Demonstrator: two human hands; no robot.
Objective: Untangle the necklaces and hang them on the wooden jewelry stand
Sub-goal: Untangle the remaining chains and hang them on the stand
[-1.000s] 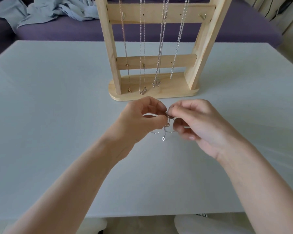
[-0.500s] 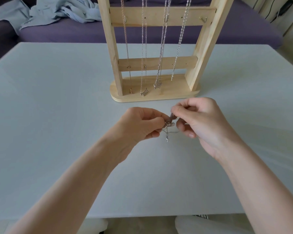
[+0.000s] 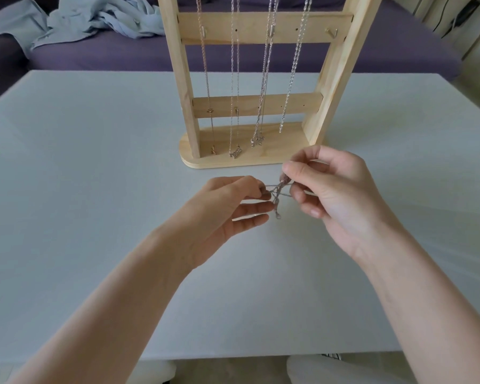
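While the left hand [image 3: 227, 206] is pinching one end of the tangled chain [image 3: 277, 195] between thumb and forefinger, the right hand [image 3: 336, 195] is pinching the other just above it. Beyond the grip, the wooden jewelry stand [image 3: 250, 156] is holding four hanging necklaces [image 3: 263, 79] on the white table [image 3: 94, 162]. Farther back, a blue cloth [image 3: 94, 18] is lying on a purple sofa [image 3: 122, 54].

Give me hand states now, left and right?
Left hand: pinching the tangled chain with thumb and forefinger, other fingers straight.
Right hand: pinching the same chain from above.
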